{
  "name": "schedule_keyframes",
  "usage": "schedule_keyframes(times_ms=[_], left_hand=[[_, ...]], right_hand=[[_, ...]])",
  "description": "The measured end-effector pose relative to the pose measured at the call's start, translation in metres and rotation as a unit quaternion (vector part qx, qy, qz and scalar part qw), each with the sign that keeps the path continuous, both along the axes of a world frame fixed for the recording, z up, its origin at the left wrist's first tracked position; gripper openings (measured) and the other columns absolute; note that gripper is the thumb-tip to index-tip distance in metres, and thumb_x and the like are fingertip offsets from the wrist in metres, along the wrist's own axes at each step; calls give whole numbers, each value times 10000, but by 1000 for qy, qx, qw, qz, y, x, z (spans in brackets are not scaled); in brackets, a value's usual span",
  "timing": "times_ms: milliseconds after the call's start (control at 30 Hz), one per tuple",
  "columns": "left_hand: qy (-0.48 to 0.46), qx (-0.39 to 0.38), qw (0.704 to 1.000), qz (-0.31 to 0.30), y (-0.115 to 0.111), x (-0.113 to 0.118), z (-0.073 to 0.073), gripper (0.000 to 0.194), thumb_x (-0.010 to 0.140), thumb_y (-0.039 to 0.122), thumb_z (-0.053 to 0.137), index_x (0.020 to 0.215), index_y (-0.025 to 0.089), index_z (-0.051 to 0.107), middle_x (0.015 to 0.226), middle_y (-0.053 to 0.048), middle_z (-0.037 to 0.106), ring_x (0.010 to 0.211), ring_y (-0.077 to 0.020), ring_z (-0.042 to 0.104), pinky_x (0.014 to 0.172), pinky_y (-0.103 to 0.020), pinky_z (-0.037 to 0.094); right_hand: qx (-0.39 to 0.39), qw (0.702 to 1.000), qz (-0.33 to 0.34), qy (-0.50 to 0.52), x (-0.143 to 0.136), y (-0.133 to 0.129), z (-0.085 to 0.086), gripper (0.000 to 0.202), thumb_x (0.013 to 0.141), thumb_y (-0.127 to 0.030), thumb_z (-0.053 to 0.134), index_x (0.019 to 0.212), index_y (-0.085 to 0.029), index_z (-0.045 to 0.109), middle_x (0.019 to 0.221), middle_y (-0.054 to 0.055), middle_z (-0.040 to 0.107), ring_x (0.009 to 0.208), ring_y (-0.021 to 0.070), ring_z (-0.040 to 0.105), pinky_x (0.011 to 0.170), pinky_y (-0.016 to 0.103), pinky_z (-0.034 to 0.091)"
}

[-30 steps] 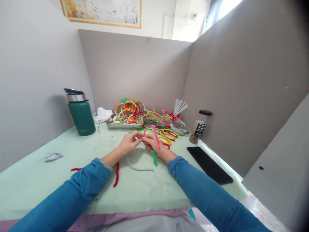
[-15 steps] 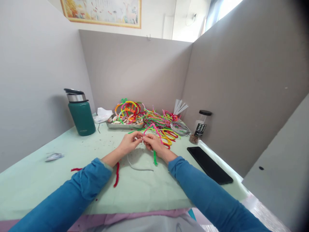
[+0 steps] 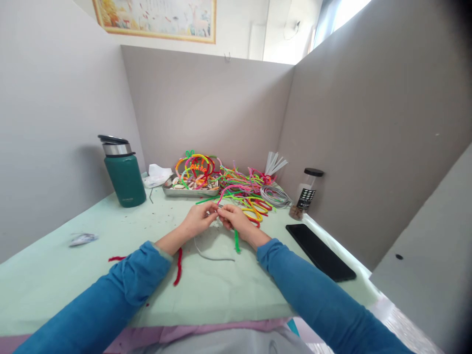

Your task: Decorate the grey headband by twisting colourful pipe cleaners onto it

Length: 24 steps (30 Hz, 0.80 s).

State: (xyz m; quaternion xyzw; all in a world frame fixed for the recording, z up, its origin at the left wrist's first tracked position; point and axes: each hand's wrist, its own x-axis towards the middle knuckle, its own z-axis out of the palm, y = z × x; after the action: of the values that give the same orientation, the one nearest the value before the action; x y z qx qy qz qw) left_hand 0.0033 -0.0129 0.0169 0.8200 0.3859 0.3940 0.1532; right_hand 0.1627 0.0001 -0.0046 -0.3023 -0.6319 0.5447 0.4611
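Note:
My left hand [image 3: 199, 219] and my right hand [image 3: 236, 220] meet fingertip to fingertip above the middle of the table. Both are closed in a pinch on a pink pipe cleaner [image 3: 223, 192], which rises from between the fingers and bends to the right. Below my right hand a green pipe cleaner end [image 3: 236, 242] sticks out; its other part is hidden. A thin grey wire [image 3: 211, 258] curves on the cloth under the hands. Near my left forearm lies a red pipe cleaner piece [image 3: 178, 267].
Behind the hands are a metal tray [image 3: 191, 193] of shaped pieces, a pipe cleaner pile [image 3: 245, 182] and a grey wire coil [image 3: 275, 196]. A green bottle [image 3: 125, 180] stands left; a jar [image 3: 306, 194] and black phone [image 3: 320, 251] are right. Grey partitions [image 3: 206, 103] surround the table.
The pink pipe cleaner, earlier arched over my right hand and down its right side, now stands up and leans away toward the pile. Both hands have hardly moved.

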Motion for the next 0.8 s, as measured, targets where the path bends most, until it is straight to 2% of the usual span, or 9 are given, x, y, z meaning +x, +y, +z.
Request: schedule_keyframes(times_ms=[367, 667, 800], left_hand=[[30, 12, 999, 36, 0, 0, -1, 194, 784, 297, 475, 850, 160, 596, 742, -6, 642, 572, -84, 512, 547, -181, 387], [40, 8, 997, 62, 0, 0, -2, 203, 775, 319, 480, 806, 162, 605, 548, 31, 558, 500, -82, 468, 500, -175, 342], [46, 6, 997, 69, 0, 0, -1, 224, 778, 336, 476, 793, 162, 617, 525, 32, 549, 488, -82, 455, 495, -176, 327]], right_hand=[[-4, 1000, 2, -1, 0, 0, 0, 283, 724, -423, 557, 683, -166, 448, 537, -59, 455, 382, 37, 350, 363, 175, 234], [-2, 1000, 1, -8, 0, 0, 0, 285, 722, -427, 559, 684, -165, 453, 545, -56, 454, 391, 38, 349, 359, 175, 223], [0, 1000, 6, -6, 0, 0, 0, 276, 723, -416, 562, 682, -164, 455, 555, -53, 450, 391, 38, 347, 361, 178, 223]])
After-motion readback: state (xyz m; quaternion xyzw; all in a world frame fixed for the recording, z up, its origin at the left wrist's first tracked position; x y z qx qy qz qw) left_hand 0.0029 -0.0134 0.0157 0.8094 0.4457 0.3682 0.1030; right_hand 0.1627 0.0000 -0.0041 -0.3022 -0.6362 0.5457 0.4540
